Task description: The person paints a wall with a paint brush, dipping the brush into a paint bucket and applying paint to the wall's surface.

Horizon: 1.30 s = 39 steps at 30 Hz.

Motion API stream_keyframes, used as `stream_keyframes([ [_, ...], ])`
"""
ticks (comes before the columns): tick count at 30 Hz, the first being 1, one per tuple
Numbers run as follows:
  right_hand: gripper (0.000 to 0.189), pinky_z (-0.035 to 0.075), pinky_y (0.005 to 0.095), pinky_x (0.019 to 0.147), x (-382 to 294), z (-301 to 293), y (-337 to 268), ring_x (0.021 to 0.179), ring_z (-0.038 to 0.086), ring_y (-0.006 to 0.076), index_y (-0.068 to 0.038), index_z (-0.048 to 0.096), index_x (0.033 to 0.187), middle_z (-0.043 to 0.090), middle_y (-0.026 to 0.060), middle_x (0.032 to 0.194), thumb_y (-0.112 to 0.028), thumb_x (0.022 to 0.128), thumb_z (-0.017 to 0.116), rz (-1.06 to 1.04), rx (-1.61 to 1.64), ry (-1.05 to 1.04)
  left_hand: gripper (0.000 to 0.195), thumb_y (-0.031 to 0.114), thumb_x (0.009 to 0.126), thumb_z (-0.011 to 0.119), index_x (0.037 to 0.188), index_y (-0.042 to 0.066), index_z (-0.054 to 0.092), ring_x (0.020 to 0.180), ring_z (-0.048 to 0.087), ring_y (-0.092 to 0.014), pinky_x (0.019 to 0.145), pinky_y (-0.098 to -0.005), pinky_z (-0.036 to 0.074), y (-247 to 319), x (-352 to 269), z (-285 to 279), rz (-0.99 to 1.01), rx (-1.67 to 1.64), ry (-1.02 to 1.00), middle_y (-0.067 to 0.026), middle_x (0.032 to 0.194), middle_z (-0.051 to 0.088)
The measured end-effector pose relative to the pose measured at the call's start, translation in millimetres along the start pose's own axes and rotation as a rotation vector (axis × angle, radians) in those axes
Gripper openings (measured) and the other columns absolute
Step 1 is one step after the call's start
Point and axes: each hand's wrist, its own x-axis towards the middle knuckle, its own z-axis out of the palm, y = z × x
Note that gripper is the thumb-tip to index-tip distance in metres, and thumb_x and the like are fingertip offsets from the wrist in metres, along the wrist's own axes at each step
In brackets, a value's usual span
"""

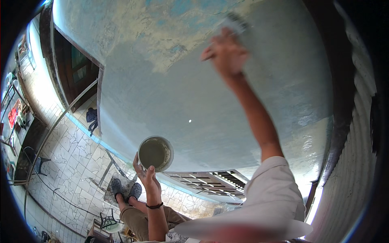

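In my left hand (149, 180) is a round plastic container (172, 148), gripped by its side and bottom. A grey-green, wet-looking mix (152, 153) fills part of it, with lumpy residue on the inner wall. My raised right hand (229, 57) grips a wide brush (235, 23) whose bristles are at the upper wall; both are blurred by motion. Much of the wall (194, 91) bears a smooth grey coat. Nearer the top, a rough pale area with blue patches (182, 7) still shows beside the brush.
My feet in grey clogs (135, 190) stand on a stained raised platform (111, 185) above a cracked-tile floor (70, 152). A long pole (48, 133) crosses at left, by a wooden door (79, 66). Corrugated sheeting (343, 170) lies right; a slatted wooden frame (209, 182) is below the wall.
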Motion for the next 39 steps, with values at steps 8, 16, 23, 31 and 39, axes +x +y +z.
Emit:
stream_keyframes([
  [8, 0.015, 0.057, 0.046, 0.07, -145.6, 79.6, -221.1, 0.089, 0.071, 0.0349, -0.011, 0.068, 0.082, 0.072, 0.0173, 0.093, -0.023, 0.077, 0.076, 0.092, 0.676, -0.542, 0.086, 0.018, 0.084, 0.076, 0.155, 0.007, 0.031, 0.131, 0.051, -0.026, 0.106, -0.0382, 0.047, 33.8, -9.8, -13.9, -0.014, 0.013, -0.004, -0.0146, 0.142, 0.049],
  [16, 0.014, 0.053, 0.0391, 0.067, -293.0, -9.4, -320.3, 0.072, 0.069, 0.0324, -0.007, 0.068, 0.088, 0.07, 0.0112, 0.082, -0.015, 0.082, 0.077, 1.059, 1.105, -0.597, 0.065, 0.029, 0.093, 0.064, 0.151, 0.016, 0.038, 0.132, 0.053, -0.03, 0.107, -0.0496, 0.046, 59.3, -17.4, -72.3, 0.079, 0.193, 0.164, -0.0123, 0.144, 0.05],
  [23, 0.026, 0.061, 0.0368, 0.065, -377.2, -154.7, -356.9, 0.075, 0.071, 0.0217, -0.004, 0.068, 0.108, 0.072, 0.0089, 0.096, -0.006, 0.085, 0.079, 2.628, 1.429, -0.793, 0.059, 0.029, 0.095, 0.061, 0.147, 0.005, 0.046, 0.132, 0.056, -0.029, 0.11, -0.0476, 0.045, 67.2, -7.1, -80.5, 0.024, 0.115, 0.086, -0.0145, 0.144, 0.056],
  [31, 0.021, 0.061, 0.0425, 0.089, -433.4, -190.5, -323.5, 0.095, 0.071, 0.0222, -0.011, 0.064, 0.115, 0.071, 0.0055, 0.105, -0.011, 0.095, 0.07, 2.891, 1.816, -0.322, 0.06, 0.032, 0.097, 0.057, 0.148, 0.002, 0.048, 0.134, 0.056, -0.029, 0.112, -0.0474, 0.044, 73.3, 9.2, -61.6, 0.034, 0.127, 0.012, -0.0145, 0.145, 0.058],
  [39, 0.022, 0.056, 0.0449, 0.1, -398.8, -204.9, -266.1, 0.108, 0.069, 0.026, -0.008, 0.065, 0.115, 0.072, 0.0091, 0.115, -0.018, 0.096, 0.069, 2.705, 1.888, -0.196, 0.059, 0.027, 0.096, 0.06, 0.146, 0.0, 0.048, 0.134, 0.055, -0.029, 0.112, -0.0464, 0.044, 74.0, 12.3, -51.1, -0.045, 0.075, 0.015, -0.0157, 0.144, 0.056],
])
